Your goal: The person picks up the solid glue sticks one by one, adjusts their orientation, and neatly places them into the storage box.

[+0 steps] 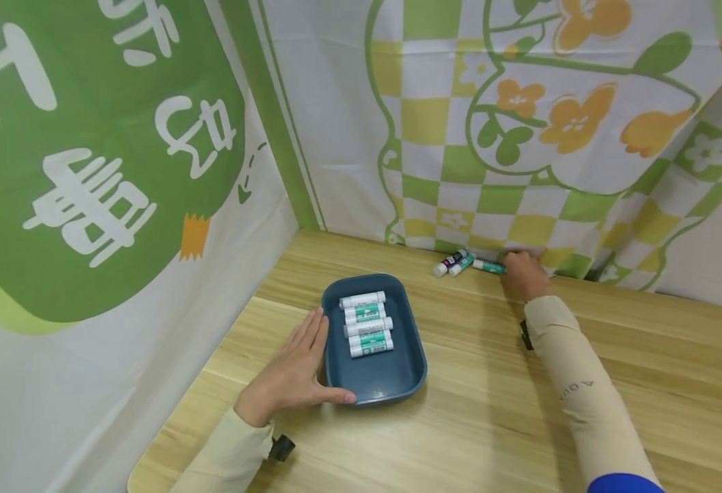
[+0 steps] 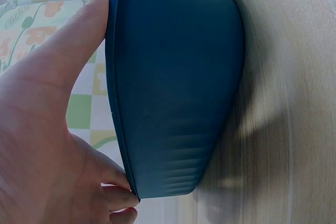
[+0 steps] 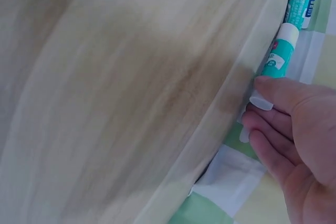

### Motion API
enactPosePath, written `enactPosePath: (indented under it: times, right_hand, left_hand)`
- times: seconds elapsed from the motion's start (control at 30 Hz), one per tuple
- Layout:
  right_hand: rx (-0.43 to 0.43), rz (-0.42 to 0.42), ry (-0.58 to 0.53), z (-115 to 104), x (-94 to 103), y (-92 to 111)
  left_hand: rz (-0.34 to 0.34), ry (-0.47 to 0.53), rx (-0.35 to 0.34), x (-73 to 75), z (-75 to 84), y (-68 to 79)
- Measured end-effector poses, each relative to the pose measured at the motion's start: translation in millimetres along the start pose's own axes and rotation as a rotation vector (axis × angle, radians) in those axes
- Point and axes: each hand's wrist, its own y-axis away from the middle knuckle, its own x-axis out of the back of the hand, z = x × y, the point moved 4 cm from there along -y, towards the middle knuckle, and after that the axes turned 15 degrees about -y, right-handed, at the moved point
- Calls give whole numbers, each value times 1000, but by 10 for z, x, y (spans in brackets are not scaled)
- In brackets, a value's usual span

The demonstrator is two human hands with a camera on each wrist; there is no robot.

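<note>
My left hand (image 1: 293,376) rests along the left side of a blue plastic tray (image 1: 410,370), fingers straight at the rim and thumb on the near corner. The left wrist view shows the spread thumb and fingertips touching the tray's rim (image 2: 116,103). Inside the tray several white-and-green glue sticks (image 1: 367,313) lie side by side in a column. At the table's back edge my right hand (image 1: 525,275) pinches a green-labelled glue stick (image 3: 278,59) between thumb and fingers. Another small white end (image 3: 244,135) shows beneath those fingers; what it belongs to is mostly hidden.
Left of my right hand lie a dark-labelled glue stick (image 1: 449,262) and a green-labelled one (image 1: 462,264), close together. A printed cloth (image 1: 434,185) hangs right behind the wooden table (image 1: 459,424). Another cloth (image 1: 170,329) hangs along the left side.
</note>
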Motion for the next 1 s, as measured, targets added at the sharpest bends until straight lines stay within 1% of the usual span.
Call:
enactPosePath:
  times: [0.1, 0.23, 0.33, 0.4, 0.47, 0.57, 0.8, 1.0]
  right_hand:
    - [19, -11, -17, -15, 34, 26]
    - [12, -9, -92, -3, 101, 88]
    - [64, 24, -128, 2, 150, 123]
    - [117, 43, -130, -7, 175, 141]
    - [151, 59, -136, -17, 195, 157]
    - [158, 59, -153, -31, 220, 185]
    - [158, 14, -163, -132, 262, 276]
    - [231, 13, -155, -305, 279, 345]
  left_hand:
    - [2, 0, 1, 9, 0, 6]
    - [-2, -6, 3, 3, -1, 7]
    - [-4, -7, 6, -3, -6, 8]
    - [-5, -9, 10, -8, -13, 10]
    - [-4, -13, 10, -10, -18, 13]
    - [-4, -13, 11, -6, -18, 11]
    - [-14, -6, 11, -8, -7, 12]
    - [-13, -4, 9, 4, 6, 5]
